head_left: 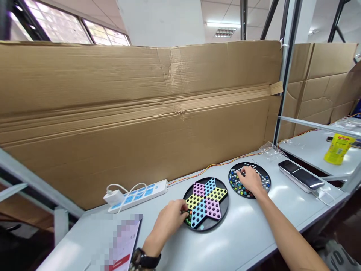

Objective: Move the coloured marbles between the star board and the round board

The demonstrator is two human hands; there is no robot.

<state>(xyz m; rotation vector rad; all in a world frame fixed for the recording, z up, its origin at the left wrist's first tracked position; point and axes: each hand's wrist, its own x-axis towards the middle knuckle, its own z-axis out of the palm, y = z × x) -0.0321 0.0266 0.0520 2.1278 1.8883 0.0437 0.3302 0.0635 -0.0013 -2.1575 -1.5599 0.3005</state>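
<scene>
My left hand (pixel 168 220) rests at the lower left point of a round black Chinese checkers board (pixel 218 220), its fingers curled down over several coloured marbles (pixel 188 218). The board carries a six-pointed star of pink, yellow and blue holes. To its right lies a second round black board (pixel 267 183) covered with many glass marbles (pixel 235 181). My right hand (pixel 250 180) sits on that board with its fingers spread over the marbles. My hand hides part of this board. A watch (pixel 145 259) circles my left wrist.
A white power strip (pixel 138 195) with a plugged-in charger lies behind the boards, and striped wires (pixel 214 169) run along a cardboard wall (pixel 135 113). A blurred paper (pixel 120 241) lies front left. A white device (pixel 300 175) and a yellow bottle (pixel 339 148) stand to the right.
</scene>
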